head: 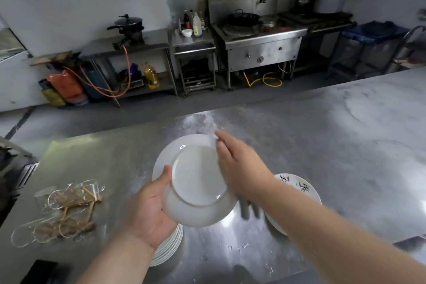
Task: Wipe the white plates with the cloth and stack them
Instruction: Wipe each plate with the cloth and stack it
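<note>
Nearest us, our left hand (147,210) comes up from the lower edge, palm toward us. Its thumb is hooked over the left rim of a white plate (198,182) and its fingers go behind it, clamped on the plate. The plate is held off the steel counter (322,140), tilted so that its foot ring faces us. Directly below those fingers sits the stack of white plates (170,249), its rims showing beneath the left wrist. Our right hand (239,168) reaches across from the right, back upward, with its fingers stretched close together along the plate's right rim. Blur smears them, so we cannot tell whether they pinch anything. Under the right forearm, to the right of those fingers, lie plates painted with black brush characters (297,185). Well to the left of the left fingers lies a tangle of clear loops and brown strands (69,210). Water drops (244,245) speckle the counter nearer us than both hands.
</note>
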The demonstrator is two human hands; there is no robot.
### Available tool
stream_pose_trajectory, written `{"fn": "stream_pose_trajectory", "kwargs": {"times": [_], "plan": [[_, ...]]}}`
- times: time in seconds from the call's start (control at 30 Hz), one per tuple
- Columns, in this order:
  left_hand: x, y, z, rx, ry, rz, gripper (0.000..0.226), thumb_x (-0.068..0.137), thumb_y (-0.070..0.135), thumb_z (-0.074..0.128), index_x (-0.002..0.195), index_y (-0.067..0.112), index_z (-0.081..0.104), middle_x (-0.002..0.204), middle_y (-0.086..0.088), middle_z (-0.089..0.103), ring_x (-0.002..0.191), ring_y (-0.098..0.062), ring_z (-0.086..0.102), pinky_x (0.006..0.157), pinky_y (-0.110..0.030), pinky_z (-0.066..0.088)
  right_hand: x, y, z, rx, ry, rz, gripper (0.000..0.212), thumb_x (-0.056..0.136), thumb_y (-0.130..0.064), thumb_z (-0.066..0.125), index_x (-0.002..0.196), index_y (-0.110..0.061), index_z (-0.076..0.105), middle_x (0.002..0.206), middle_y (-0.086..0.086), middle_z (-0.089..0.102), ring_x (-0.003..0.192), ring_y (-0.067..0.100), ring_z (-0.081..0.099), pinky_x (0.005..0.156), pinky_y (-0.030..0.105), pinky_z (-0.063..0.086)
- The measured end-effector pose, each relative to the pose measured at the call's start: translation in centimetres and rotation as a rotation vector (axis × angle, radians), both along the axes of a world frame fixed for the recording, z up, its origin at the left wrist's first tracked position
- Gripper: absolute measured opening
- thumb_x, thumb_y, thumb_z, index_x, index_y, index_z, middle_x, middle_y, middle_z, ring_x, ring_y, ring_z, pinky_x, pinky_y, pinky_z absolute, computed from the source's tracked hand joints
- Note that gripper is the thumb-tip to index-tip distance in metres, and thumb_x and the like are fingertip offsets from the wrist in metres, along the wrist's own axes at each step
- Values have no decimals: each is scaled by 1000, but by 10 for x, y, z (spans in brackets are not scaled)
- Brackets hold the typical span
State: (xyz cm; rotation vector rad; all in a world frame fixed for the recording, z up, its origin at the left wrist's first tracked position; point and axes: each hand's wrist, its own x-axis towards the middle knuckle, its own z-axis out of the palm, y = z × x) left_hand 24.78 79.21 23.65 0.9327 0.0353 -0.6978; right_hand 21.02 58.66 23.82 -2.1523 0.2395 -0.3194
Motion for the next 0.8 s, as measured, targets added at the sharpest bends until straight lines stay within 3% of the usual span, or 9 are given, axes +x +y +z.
{"fn": "stream_pose_trajectory", "kwargs": {"times": [0.1, 0.2, 0.27, 0.37, 0.47, 0.57, 0.67, 0.73, 0.8], "plan": [[-4, 3, -7, -2, 19, 18, 57, 104, 37, 45, 143, -2, 61, 145, -27, 61, 134, -42, 61, 106, -55, 55, -27, 20, -22, 72, 46, 28, 50, 105, -52, 35, 154, -52, 24, 140, -18, 41, 109, 27, 69, 83, 38, 53], [-7, 1, -7, 18, 8, 25, 56, 106, 35, 46, 149, 1, 54, 150, -25, 58, 138, -40, 58, 110, -55, 51, 2, -7, -6, -113, -25, 73, 45, 107, -43, 39, 151, -40, 44, 140, -8, 58, 129, 13, 53, 98, 26, 38], [-5, 0, -4, 1, -27, 30, 56, 107, 36, 45, 150, 1, 53, 150, -24, 58, 139, -38, 57, 112, -54, 50, 20, -21, 18, -41, -14, 127, 42, 109, -42, 41, 150, -41, 48, 146, -13, 58, 134, 3, 48, 105, 22, 34], [6, -1, 1, -19, -68, 86, 60, 107, 40, 44, 153, 2, 50, 151, -23, 57, 140, -39, 56, 117, -57, 40, 17, -5, 12, -36, -64, 37, 42, 106, -47, 37, 147, -49, 41, 140, -16, 56, 121, -8, 46, 96, 22, 36], [2, -5, -2, -21, -70, 100, 60, 106, 42, 45, 152, 4, 51, 151, -24, 57, 139, -40, 56, 112, -58, 46, -12, 31, -15, 145, -136, -125, 49, 95, -61, 31, 145, -61, 32, 122, -45, 43, 114, -25, 41, 89, 3, 34], [-10, -8, -8, -50, -58, 68, 52, 99, 38, 64, 141, 7, 66, 146, -20, 63, 135, -35, 62, 99, -49, 59, -3, 15, -17, 264, -150, -243, 42, 97, -58, 48, 138, -51, 56, 109, -52, 55, 107, -27, 50, 92, 7, 40], [-9, 2, -4, -91, 0, -44, 61, 77, 33, 93, 131, 11, 74, 143, -16, 67, 130, -32, 66, 92, -49, 61, 21, -21, 16, 109, -21, -39, 30, 96, -54, 62, 125, -51, 68, 111, -37, 69, 107, -15, 61, 94, 17, 48], [-4, 3, 2, -73, -14, -74, 56, 86, 38, 84, 134, 11, 72, 144, -16, 65, 132, -31, 64, 94, -48, 60, 33, -33, 36, -21, 61, 140, 29, 97, -58, 62, 124, -54, 67, 109, -42, 67, 106, -18, 60, 87, 10, 44], [-2, -1, 3, -34, -19, -62, 47, 100, 41, 58, 134, 10, 72, 145, -17, 64, 133, -31, 64, 95, -45, 60, 39, -35, 43, -114, 99, 204, 31, 98, -59, 59, 128, -53, 66, 105, -45, 65, 106, -18, 59, 85, 6, 41]]}}
